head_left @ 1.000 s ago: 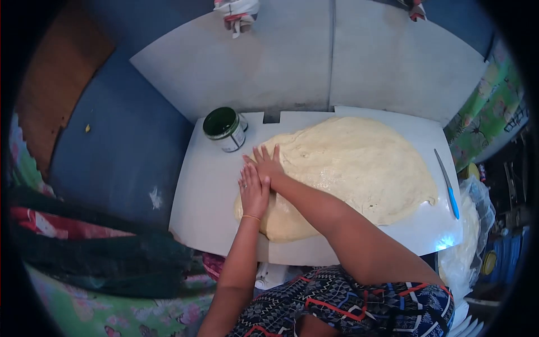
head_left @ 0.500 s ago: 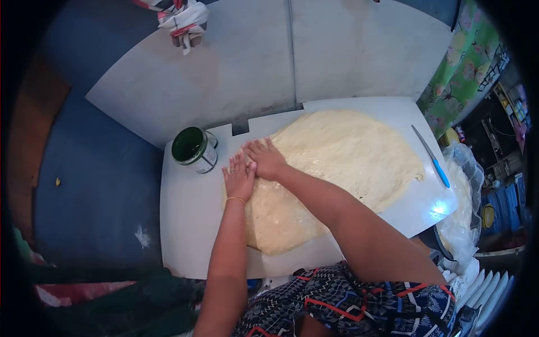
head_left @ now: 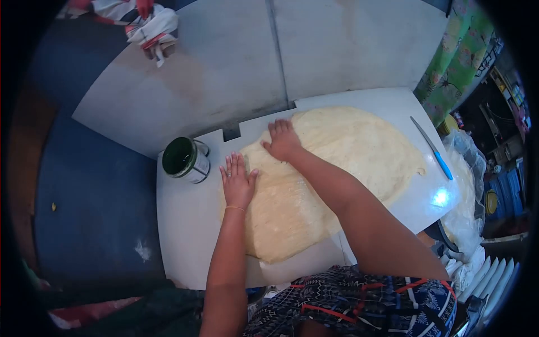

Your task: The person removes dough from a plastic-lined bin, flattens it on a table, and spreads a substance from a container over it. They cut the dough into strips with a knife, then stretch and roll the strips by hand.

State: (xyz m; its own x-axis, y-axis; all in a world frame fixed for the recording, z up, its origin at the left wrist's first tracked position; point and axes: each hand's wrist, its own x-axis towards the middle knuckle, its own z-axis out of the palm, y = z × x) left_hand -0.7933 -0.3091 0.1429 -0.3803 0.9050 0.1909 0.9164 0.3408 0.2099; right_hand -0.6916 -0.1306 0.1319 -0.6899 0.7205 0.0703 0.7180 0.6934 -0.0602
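Observation:
A wide, flattened sheet of pale dough (head_left: pixel 359 151) covers much of the white table (head_left: pixel 188 224). On the dough's left edge rests my left hand (head_left: pixel 238 182), flat with the fingers stretched out; a thin band circles its wrist. My right hand (head_left: pixel 283 139) lies palm down on the dough's upper left edge, fingers extended and thumb apart. Neither hand grips anything. Just left of my left hand stands a green-rimmed tub (head_left: pixel 186 159) with a handle, its inside dark green.
A knife with a blue handle (head_left: pixel 442 165) lies at the table's right side. Behind the table rises a grey-white panel (head_left: pixel 224 67) with a cloth (head_left: pixel 154 31) hanging over it. Clear plastic (head_left: pixel 466 191) bulges beside the right edge, below a green curtain (head_left: pixel 457 62).
My hands have moved apart: the right has shifted up and right along the dough's edge, while the left stays near the left edge. The camera view has shifted slightly.

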